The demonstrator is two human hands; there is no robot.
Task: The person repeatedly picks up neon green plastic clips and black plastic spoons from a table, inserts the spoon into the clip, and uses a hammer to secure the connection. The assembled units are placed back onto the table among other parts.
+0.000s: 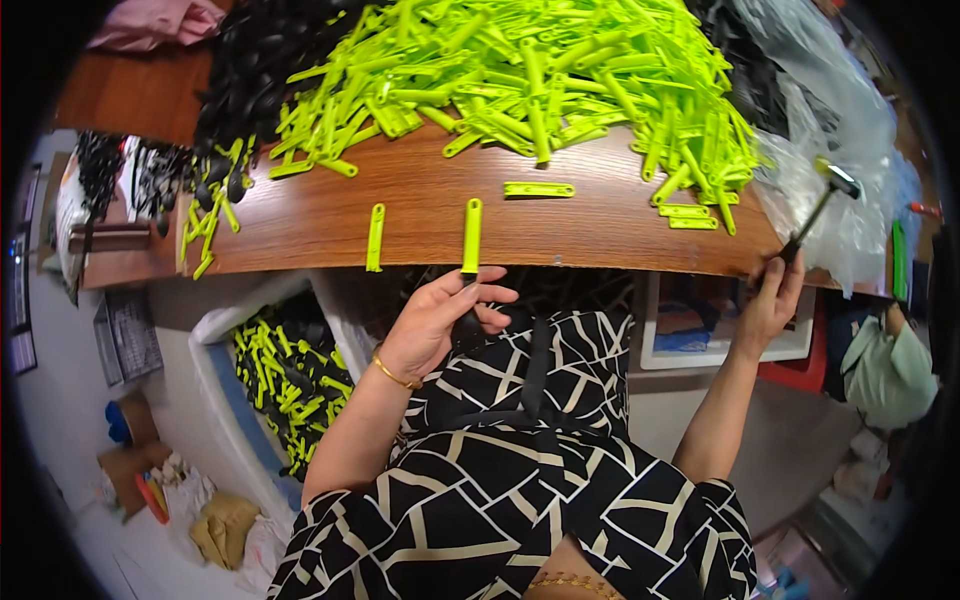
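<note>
Table (620, 240) brn woodgrain; grn handles (540, 80) piled atop; box (240, 405) below L

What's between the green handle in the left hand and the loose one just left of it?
Only brown tabletop between the held handle and the loose handle, in the head view.

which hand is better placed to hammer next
Probably the right hand, holding the black-handled metal hammer; the left hand holds a black rounded piece at one end of a flat lime-green plastic handle.
</note>
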